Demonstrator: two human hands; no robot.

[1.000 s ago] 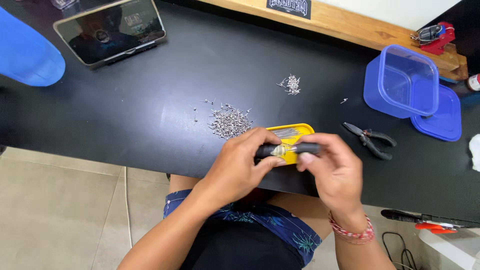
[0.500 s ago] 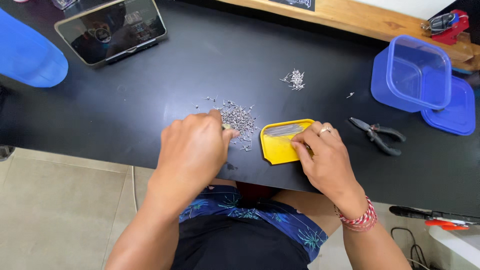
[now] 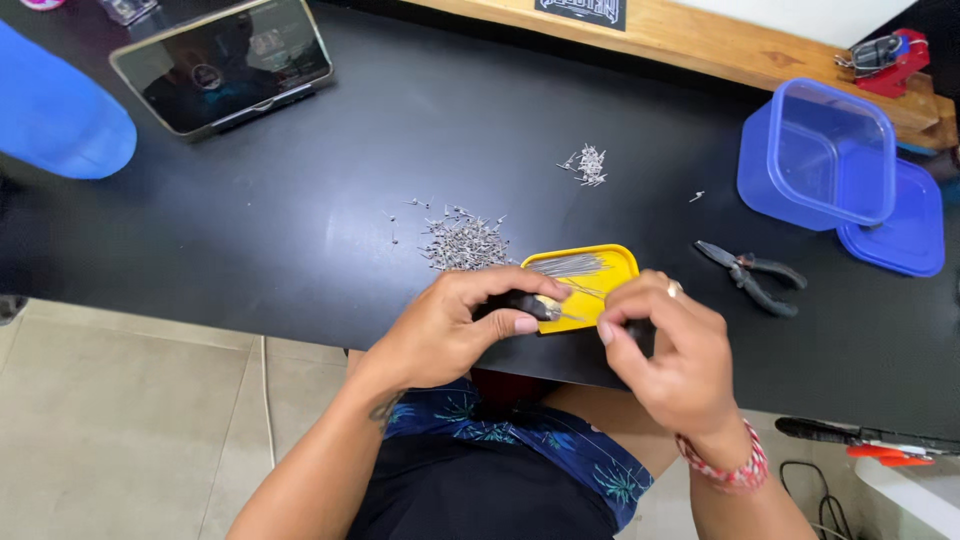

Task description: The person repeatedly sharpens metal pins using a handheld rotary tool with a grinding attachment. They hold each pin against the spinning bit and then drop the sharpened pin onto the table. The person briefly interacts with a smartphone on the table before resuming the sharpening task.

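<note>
A small dark tool [image 3: 520, 303] is pinched in the left hand [image 3: 455, 330] over the near edge of the yellow tray [image 3: 612, 262], and a thin metal pin [image 3: 572, 316] looks to be gripped by the right hand [image 3: 665, 345]. Plenty seems left, judging by the pile of small metal pieces [image 3: 463, 243] behind the tray and the wires still lying in it.

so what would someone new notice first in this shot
Probably the two hands at the near edge of the black table: the left hand holds a small dark tool, the right hand pinches close beside it, over a yellow tray of thin metal pins. Next, the grey pile of tiny parts just left of the tray, and the blue box far right.
</note>
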